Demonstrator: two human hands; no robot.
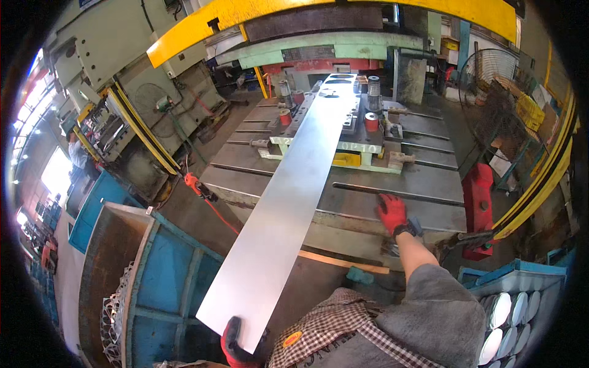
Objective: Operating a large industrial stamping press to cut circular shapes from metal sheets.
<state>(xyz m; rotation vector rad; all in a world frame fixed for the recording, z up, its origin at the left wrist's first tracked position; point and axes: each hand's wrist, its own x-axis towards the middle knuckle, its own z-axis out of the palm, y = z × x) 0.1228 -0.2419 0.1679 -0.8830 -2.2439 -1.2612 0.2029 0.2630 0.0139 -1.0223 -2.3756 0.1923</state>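
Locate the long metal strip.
In the head view, the metal strip slants from the left hand at lower left up onto the die at upper centre.

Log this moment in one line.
Left hand: gripping near end of metal sheet | Right hand: open at press bed front edge, contact unclear | Sheet: far end at die, holes visible

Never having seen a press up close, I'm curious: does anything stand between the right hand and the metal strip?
Nothing visible: only the flat surface of the press table lies between the right hand and the metal strip.
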